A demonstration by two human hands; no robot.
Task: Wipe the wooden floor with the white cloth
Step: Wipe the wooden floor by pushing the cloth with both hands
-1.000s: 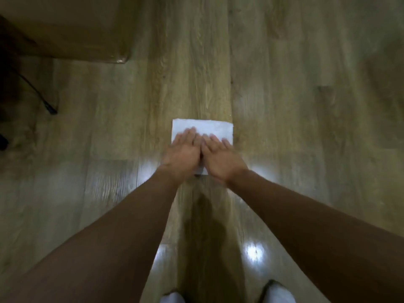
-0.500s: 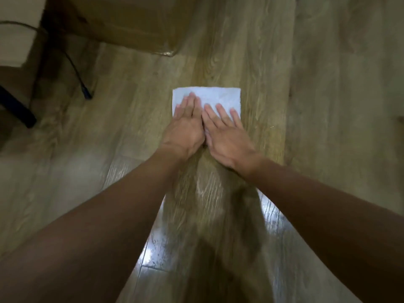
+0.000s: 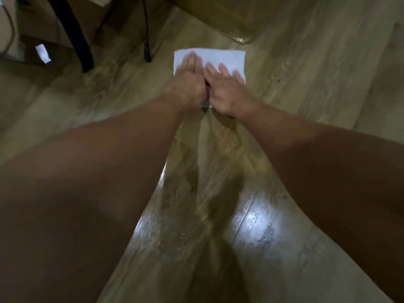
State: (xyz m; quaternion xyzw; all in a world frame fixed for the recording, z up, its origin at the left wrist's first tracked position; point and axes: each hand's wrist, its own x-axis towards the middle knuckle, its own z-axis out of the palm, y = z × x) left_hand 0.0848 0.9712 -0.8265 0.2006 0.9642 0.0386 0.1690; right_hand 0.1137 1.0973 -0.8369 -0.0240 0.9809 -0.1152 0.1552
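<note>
Wood-grain planks of the wooden floor (image 3: 306, 95) fill the head view, running from 6 o'clock up toward 12, with two bright patches of reflected light (image 3: 258, 224) on the boards low in the frame, at about 5 o'clock from its centre. The white cloth (image 3: 220, 56) lies flat on the floor as a folded rectangle at 12 o'clock from the centre of the frame, its far edge and both far corners uncovered. Both bare forearms reach up from the lower corners and meet over it. The left hand (image 3: 185, 86) rests palm down on the left half of the cloth, its fingers (image 3: 192, 61) straight and pressed together, pointing to 12 o'clock. The right hand (image 3: 225, 90) lies palm down just beside it on the right half, its fingers (image 3: 223, 68) straight and slightly spread, angled toward 1 o'clock; the two hands touch along their inner edges. Neither hand curls round the cloth. A corner of a brown cardboard box (image 3: 229, 16) sits on the floor at 12 o'clock from the cloth, near it but apart. At 9 o'clock from the cloth a black cable (image 3: 147, 40) hangs down to a plug end close to the floor. Farther out, at 10 o'clock in the frame, stand a dark slanted leg (image 3: 74, 33) and a small white scrap (image 3: 42, 53); the picture is blurred there.
</note>
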